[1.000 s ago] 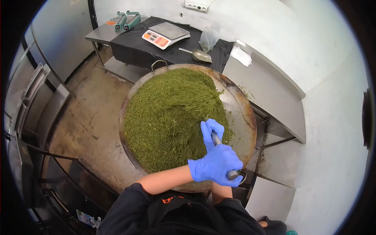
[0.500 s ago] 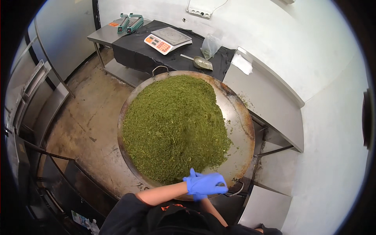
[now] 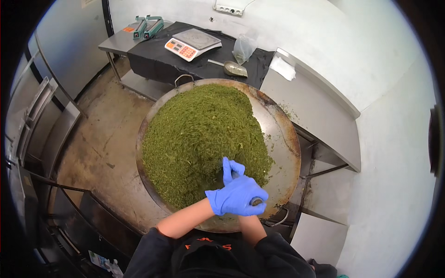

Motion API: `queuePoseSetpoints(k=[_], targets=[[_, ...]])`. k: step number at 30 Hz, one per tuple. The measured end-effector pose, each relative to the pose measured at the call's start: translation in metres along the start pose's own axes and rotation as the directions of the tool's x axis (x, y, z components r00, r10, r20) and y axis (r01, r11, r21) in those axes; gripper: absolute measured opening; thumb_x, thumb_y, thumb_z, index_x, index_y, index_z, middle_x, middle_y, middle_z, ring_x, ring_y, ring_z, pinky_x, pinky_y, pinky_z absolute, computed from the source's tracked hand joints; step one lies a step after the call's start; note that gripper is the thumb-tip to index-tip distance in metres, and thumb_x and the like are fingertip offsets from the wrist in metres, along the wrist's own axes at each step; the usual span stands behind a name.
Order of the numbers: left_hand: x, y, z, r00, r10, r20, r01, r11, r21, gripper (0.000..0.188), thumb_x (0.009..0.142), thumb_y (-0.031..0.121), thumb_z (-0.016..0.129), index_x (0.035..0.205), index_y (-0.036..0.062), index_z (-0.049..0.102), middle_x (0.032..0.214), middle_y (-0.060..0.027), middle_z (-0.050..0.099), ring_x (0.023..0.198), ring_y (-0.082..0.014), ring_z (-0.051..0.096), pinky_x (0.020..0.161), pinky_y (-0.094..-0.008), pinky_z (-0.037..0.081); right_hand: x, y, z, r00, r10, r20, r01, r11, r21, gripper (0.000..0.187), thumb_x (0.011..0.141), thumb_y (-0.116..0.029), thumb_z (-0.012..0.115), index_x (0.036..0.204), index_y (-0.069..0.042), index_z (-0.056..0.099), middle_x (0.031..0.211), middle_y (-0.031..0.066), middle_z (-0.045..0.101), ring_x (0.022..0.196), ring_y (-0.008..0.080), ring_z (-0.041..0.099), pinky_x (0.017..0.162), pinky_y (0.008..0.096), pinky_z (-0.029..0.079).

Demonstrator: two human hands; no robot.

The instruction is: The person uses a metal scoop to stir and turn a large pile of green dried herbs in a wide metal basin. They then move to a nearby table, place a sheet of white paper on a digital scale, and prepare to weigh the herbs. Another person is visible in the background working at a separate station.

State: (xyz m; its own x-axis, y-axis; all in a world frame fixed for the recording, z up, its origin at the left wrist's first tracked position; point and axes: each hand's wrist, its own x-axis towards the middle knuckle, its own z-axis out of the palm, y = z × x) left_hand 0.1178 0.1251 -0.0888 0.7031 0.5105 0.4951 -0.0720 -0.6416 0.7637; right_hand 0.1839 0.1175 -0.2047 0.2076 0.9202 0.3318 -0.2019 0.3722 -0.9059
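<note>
A heap of chopped green herbs fills most of a wide, shallow metal pan. Both my hands wear blue gloves and grip one long-handled tool. Closed round the upper handle is my left hand, with the rounded handle end poking out beside its thumb. My right hand is farther forward and lower on the handle, partly covered by the left. The tool's working end is blurred and sunk in the near part of the herbs, so its kind is unclear.
Behind the pan, a black-covered table bears a scale, a metal scoop and a plastic bag. Two green sealers sit back left. A steel counter runs along the right; a pan handle juts out near right.
Both hands have moved forward over the herbs with the tool, and my right hand now shows beyond the left. The herbs at the near middle are freshly disturbed. The view has shifted slightly.
</note>
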Motion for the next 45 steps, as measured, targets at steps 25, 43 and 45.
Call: queuePoseSetpoints(k=[25, 43, 45], targets=[[0.123, -0.130, 0.134, 0.877, 0.081, -0.474, 0.069, 0.954, 0.293, 0.023, 0.073, 0.026, 0.060, 0.059, 0.0099, 0.051, 0.061, -0.0101, 0.056, 0.061, -0.0272, 0.056, 0.064, -0.0412, 0.041, 0.096, 0.079, -0.212, 0.997, 0.014, -0.080, -0.025, 0.990, -0.136, 0.019, 0.091, -0.020, 0.050, 0.099, -0.002, 0.048, 0.091, 0.0094, 0.053, 0.081, 0.0120, 0.047, 0.080, 0.0266, 0.039], [0.211, -0.106, 0.062, 0.902, -0.113, -0.417, 0.254, 0.920, 0.300, 0.045, 0.086, 0.037, 0.053, 0.052, 0.0078, 0.057, 0.051, -0.0141, 0.055, 0.048, -0.0321, 0.056, 0.047, -0.0427, 0.043, 0.219, 0.058, -0.121, 0.996, 0.088, -0.004, -0.087, 0.987, 0.133, 0.036, 0.084, -0.007, 0.050, 0.051, -0.012, 0.037, 0.050, -0.0010, 0.033, 0.049, 0.0125, 0.032, 0.060, 0.0307, 0.037], [0.213, -0.086, 0.059, 0.894, -0.067, -0.444, 0.246, 0.900, 0.361, 0.044, 0.086, 0.036, 0.054, 0.051, 0.0092, 0.055, 0.049, -0.0131, 0.053, 0.046, -0.0308, 0.055, 0.045, -0.0413, 0.042, 0.217, 0.036, -0.110, 0.993, 0.120, 0.006, -0.120, 0.988, 0.098, 0.034, 0.083, -0.006, 0.050, 0.051, -0.011, 0.039, 0.050, -0.0003, 0.034, 0.049, 0.0133, 0.033, 0.061, 0.0310, 0.038]])
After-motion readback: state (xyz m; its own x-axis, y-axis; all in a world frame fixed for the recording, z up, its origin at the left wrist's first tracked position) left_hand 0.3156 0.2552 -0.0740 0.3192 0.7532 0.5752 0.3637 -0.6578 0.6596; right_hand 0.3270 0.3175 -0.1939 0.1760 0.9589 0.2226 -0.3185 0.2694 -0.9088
